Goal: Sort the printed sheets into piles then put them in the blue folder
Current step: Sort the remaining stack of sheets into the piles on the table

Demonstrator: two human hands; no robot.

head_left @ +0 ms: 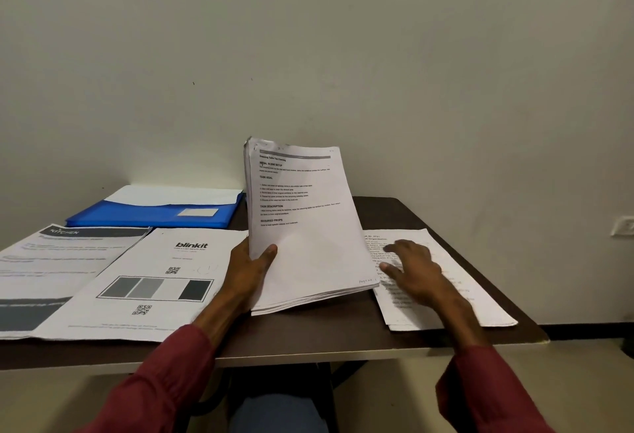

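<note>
Thick stack of printed sheets (302,226), raised and tilted above the middle of a dark brown table (308,340). Gripped at its lower left edge by the left hand (252,271), thumb curled over the front page.

Right hand (411,269) with fingers spread and straight over a small pile of pages (480,309) lying flat at the table's right. Blurred, so touching or just above: cannot tell.

At left, flat on the table, a "blinkit" sheet (154,278) with grey boxes and QR codes, beside a "KITCHEN" sheet (51,261) at far left.

Behind these, near the pale wall, the blue folder (137,216), lying flat, with white paper showing along its far edge.
</note>
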